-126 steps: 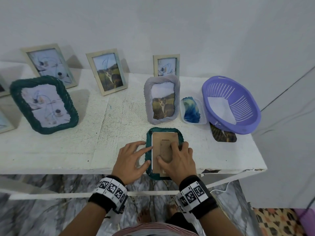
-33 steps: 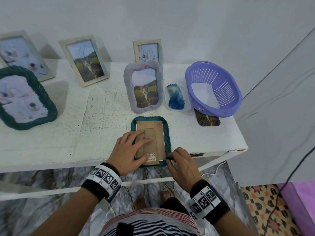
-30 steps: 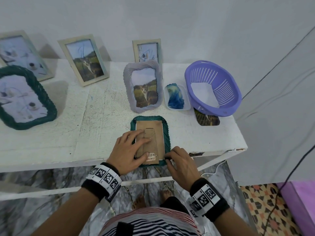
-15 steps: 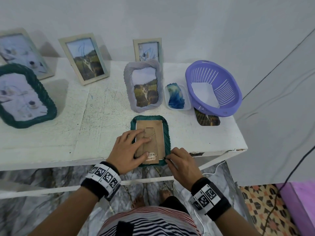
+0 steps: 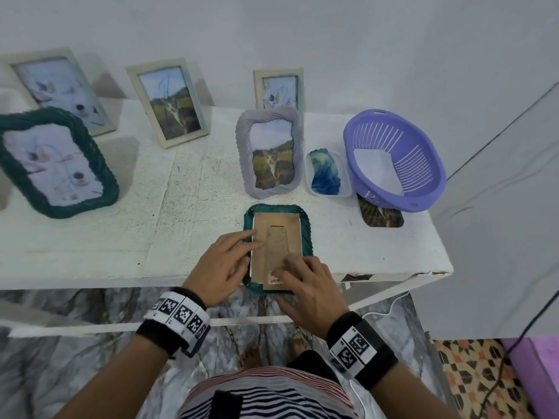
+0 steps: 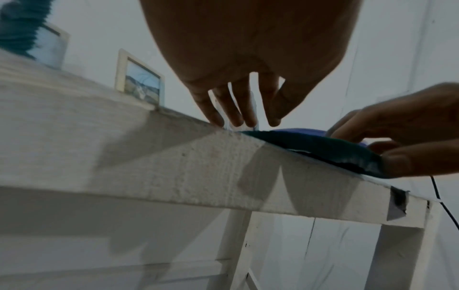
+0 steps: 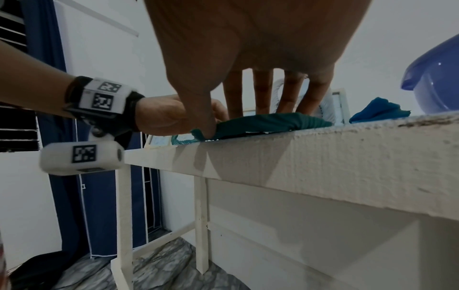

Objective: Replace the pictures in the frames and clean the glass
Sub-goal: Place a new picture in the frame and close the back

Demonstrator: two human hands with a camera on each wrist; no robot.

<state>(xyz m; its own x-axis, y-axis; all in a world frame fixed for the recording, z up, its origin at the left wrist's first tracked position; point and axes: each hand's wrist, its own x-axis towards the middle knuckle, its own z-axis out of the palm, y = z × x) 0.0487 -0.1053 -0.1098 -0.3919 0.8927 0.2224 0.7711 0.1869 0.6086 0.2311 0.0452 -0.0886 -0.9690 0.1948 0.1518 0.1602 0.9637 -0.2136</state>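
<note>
Green frame (image 5: 306,234), face-down, overhung the counter's (image 5: 90,243) front edge; left hand (image 5: 220,264) and right hand (image 5: 311,288) pressed flat-fingered on its backing board (image 5: 276,237). Risk: uneven pressure could tip it off.

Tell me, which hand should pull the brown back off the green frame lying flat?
Probably the right hand: its fingertips sit on the cardboard back at its near end, while the left hand presses the green frame.
</note>
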